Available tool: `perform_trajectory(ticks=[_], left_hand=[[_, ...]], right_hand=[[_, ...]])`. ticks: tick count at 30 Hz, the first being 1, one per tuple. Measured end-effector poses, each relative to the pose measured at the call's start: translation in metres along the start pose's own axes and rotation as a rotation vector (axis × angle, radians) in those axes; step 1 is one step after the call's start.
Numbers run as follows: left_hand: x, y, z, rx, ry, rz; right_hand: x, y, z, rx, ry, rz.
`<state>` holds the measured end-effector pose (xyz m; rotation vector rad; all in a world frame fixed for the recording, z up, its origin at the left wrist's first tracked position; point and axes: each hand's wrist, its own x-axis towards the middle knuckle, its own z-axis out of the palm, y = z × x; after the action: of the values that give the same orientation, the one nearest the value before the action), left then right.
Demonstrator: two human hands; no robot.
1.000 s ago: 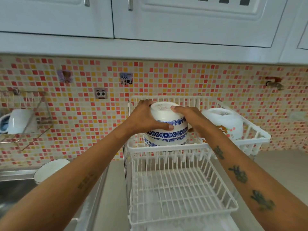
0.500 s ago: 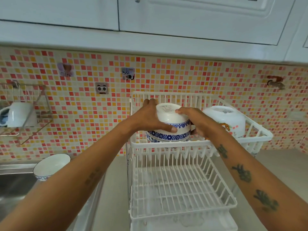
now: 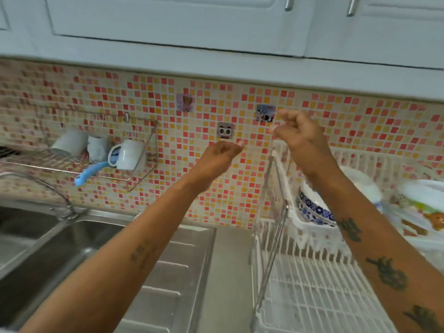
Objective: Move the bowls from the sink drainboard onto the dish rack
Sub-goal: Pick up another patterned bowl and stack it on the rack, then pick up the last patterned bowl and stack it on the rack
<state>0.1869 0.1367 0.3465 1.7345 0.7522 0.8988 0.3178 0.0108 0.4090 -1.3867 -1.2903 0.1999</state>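
The blue-patterned white bowls [image 3: 312,210] sit stacked upside down in the upper tier of the white dish rack [image 3: 310,287], partly hidden by my right forearm. A second white bowl with a cartoon print [image 3: 422,195] rests further right on the same tier. My left hand [image 3: 221,151] hovers above the steel drainboard [image 3: 177,263], fingers curled in, holding nothing. My right hand [image 3: 298,131] is raised above the rack's left corner, fingers loosely apart and empty. A pale bowl rim [image 3: 137,214] peeks out behind my left forearm at the back of the drainboard.
The steel sink [image 3: 48,248] and its faucet [image 3: 55,188] lie at the left. A wire wall shelf [image 3: 72,162] holds mugs [image 3: 128,155] and a blue brush [image 3: 89,173]. White cabinets hang overhead. The rack's lower tier has nothing in it.
Both hands have let go of the blue-patterned bowls, which now rest in the rack's upper tier. The hands have lifted and swung left, and the view has turned toward the sink.
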Motion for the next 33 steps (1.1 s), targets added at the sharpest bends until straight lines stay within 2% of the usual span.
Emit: perform_trajectory(ticks=[3,7,10,13,17,21,25,30,33], left_hand=[[-0.007,-0.039,-0.058,-0.054,0.061,-0.128],[-0.025,-0.096,-0.131,-0.158,0.154,-0.296],[-0.037,-0.141,-0.177,-0.201,0.305,-0.442],[-0.045,-0.19,-0.213,-0.215,0.402,-0.569],[-0.055,-0.262,-0.241,-0.247,0.365,-0.798],[-0.046,-0.321,-0.25,-0.245,0.326,-0.944],[-0.021,-0.347,-0.241,-0.334,0.38,-0.953],[0.009,-0.383,-0.221,-0.459,0.421,-0.925],[0.019,-0.393,-0.209,-0.545,0.458,-0.883]], right_hand=[[0.004,-0.012,0.063,0.09,-0.153,0.028],[0.006,-0.006,0.155,0.185,-0.381,0.158],[0.006,0.02,0.218,0.163,-0.512,0.307],[0.007,0.06,0.271,0.137,-0.56,0.468],[0.001,0.122,0.325,0.152,-0.543,0.734],[-0.012,0.189,0.364,0.222,-0.435,0.944],[-0.022,0.235,0.394,0.239,-0.385,1.046],[-0.027,0.286,0.427,0.377,-0.316,1.139],[-0.029,0.314,0.447,0.454,-0.25,1.089]])
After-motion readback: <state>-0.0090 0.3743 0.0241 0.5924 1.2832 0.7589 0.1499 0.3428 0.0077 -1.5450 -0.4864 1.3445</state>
